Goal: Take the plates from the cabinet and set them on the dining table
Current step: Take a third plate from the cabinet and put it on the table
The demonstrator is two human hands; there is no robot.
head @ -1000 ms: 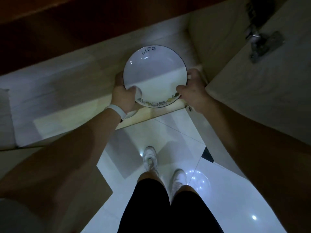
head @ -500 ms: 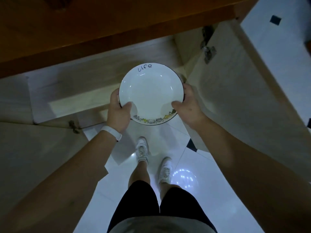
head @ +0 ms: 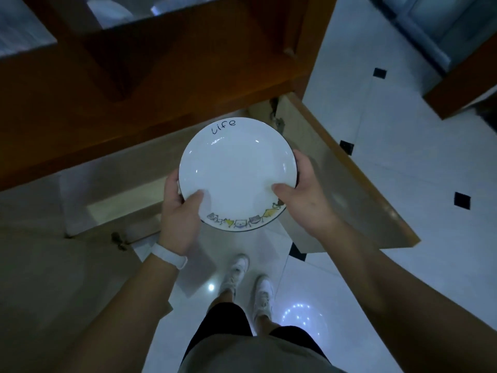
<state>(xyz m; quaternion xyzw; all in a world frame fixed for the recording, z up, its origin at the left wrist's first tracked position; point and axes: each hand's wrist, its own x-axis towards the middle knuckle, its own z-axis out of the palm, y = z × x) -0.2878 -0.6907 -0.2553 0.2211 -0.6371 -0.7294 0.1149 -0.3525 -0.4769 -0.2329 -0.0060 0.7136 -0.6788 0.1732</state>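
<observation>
while held level | plate [head: 236, 170] — left hand [head: 178, 211] & right hand [head: 306, 200] grip rim

White wristband [head: 169, 256] on left wrist; black shorts [head: 223, 319]; white sneakers [head: 238, 269]

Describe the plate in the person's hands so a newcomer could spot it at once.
Start at the brown wooden cabinet across the top. In front of it, the left hand and right hand grip a round white plate. It alone bears the handwritten word "Life" and a row of cartoon figures on its rim.
</observation>
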